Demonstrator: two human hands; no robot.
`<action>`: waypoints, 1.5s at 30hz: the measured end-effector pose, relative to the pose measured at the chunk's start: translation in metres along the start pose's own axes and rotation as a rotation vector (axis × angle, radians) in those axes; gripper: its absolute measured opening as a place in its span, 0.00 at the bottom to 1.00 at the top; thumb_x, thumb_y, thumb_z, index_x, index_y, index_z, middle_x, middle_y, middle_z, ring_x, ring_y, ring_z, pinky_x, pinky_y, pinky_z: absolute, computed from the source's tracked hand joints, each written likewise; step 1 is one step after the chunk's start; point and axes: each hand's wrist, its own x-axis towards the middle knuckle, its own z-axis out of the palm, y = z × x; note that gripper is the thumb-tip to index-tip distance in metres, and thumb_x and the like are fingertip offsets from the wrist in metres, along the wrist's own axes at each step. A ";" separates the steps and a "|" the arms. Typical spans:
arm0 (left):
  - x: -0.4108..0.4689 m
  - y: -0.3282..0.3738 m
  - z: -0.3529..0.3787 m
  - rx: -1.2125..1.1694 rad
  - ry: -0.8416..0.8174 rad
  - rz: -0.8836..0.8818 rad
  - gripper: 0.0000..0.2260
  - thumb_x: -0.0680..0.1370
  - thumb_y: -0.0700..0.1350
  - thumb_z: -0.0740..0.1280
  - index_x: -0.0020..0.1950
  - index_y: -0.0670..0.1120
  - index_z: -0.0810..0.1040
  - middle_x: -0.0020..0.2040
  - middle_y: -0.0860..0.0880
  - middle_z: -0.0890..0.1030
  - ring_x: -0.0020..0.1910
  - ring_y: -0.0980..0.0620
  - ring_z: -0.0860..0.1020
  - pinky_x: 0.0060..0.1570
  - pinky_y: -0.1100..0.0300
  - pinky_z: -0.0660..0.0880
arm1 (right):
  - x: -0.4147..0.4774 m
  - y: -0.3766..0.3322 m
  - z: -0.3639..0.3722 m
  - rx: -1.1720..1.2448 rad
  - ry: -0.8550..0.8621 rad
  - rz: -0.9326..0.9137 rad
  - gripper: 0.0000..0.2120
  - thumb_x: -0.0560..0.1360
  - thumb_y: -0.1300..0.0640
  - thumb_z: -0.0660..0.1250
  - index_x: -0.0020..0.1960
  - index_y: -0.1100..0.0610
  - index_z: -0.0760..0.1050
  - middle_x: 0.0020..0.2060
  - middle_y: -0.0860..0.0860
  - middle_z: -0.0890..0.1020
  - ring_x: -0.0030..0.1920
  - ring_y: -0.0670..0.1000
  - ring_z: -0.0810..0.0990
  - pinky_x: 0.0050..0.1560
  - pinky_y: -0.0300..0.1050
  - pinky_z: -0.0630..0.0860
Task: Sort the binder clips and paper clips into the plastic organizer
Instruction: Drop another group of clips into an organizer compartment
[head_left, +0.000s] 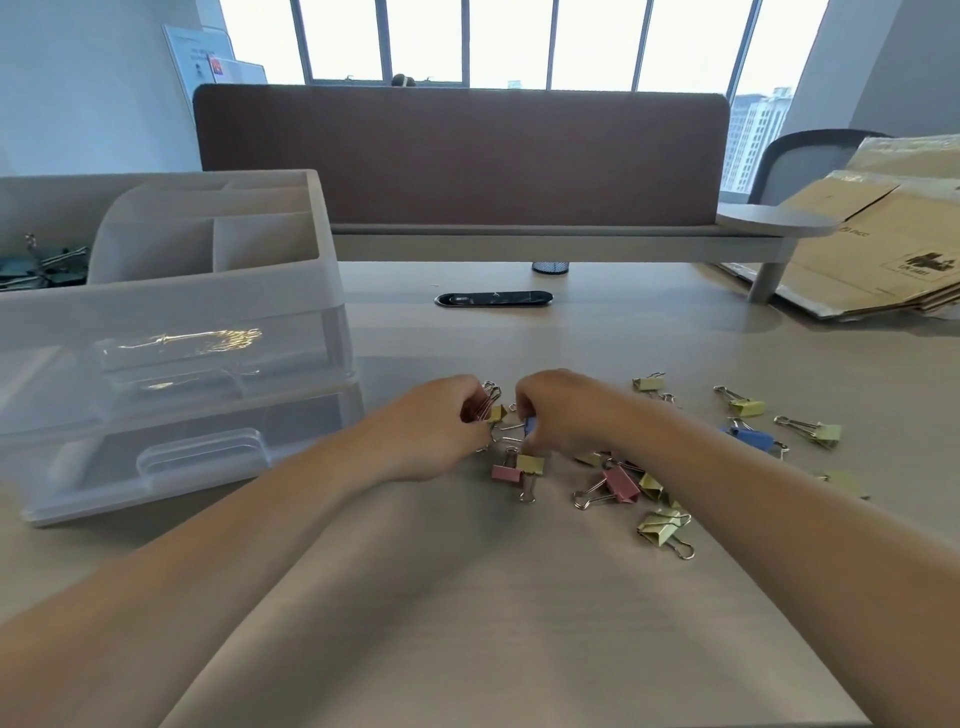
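Step in hand: gathering. The left hand (441, 426) has its grip curled round a bunch of binder clips (491, 408). The right hand (563, 410) has its grip pinching a blue clip (530, 426). Loose clips (621, 483) lie mid-counter (467, 597) toward its right edge, and the plastic organizer (208, 306) stands at the left edge. Next, probably: carry the handful left and release it over an open top compartment.

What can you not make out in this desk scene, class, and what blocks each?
Head view: how many clips the left hand grips; its curled fingers cover them.
Head view: most of the blue clip; the right hand covers it.
Head view: drawer contents of the plastic organizer; frosted fronts blur them.
Head view: the dark clips at far left; frame edge cuts them.
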 end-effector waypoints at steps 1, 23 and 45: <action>0.000 0.002 0.000 -0.002 0.008 0.006 0.06 0.77 0.44 0.65 0.51 0.44 0.75 0.42 0.46 0.79 0.37 0.50 0.74 0.36 0.57 0.70 | -0.003 0.002 -0.001 0.034 0.044 -0.010 0.09 0.73 0.58 0.71 0.50 0.59 0.76 0.51 0.55 0.81 0.48 0.54 0.77 0.40 0.44 0.72; 0.053 0.110 0.073 0.158 -0.139 0.190 0.07 0.79 0.39 0.59 0.54 0.45 0.74 0.45 0.49 0.76 0.42 0.52 0.74 0.39 0.57 0.70 | -0.130 0.141 -0.013 0.348 0.305 0.346 0.07 0.76 0.62 0.67 0.49 0.53 0.82 0.45 0.49 0.82 0.40 0.45 0.76 0.35 0.33 0.66; 0.102 0.111 0.092 0.364 -0.204 0.153 0.19 0.78 0.57 0.63 0.47 0.40 0.78 0.36 0.46 0.74 0.34 0.49 0.71 0.34 0.57 0.68 | -0.088 0.154 -0.004 0.082 0.047 0.310 0.19 0.75 0.53 0.72 0.66 0.52 0.76 0.53 0.51 0.82 0.48 0.51 0.80 0.49 0.45 0.79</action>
